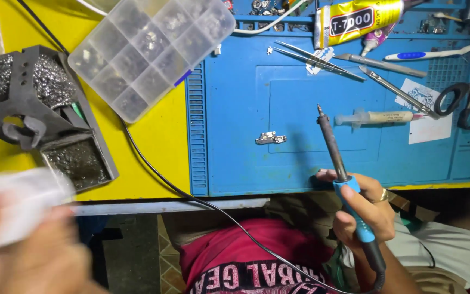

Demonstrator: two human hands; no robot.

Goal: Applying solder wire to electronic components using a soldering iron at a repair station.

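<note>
Head view shows your right hand (366, 209) wrapped around the blue grip of the soldering iron (345, 185), fingers curled tight on the handle and the thumb laid along it, tip pointing up and away over the blue work mat (235, 136). The small metal component (271, 138) lies flat on the mat, well apart from the iron's tip and to its left, untouched by either hand. By the look of it, no soldering on that part is under way: the tip hangs in the air above the mat. Your left hand (33, 250) is a blur at the lower left, off the bench edge, and seems to hold something white (20, 201), perhaps a cloth or tissue; you cannot tell how its fingers sit. Near it stands the iron stand with wire-wool cleaner (39, 103), beside a clear compartment box (150, 51). Tweezers (316, 59) and a syringe (379, 117) rest farther back on the mat.
</note>
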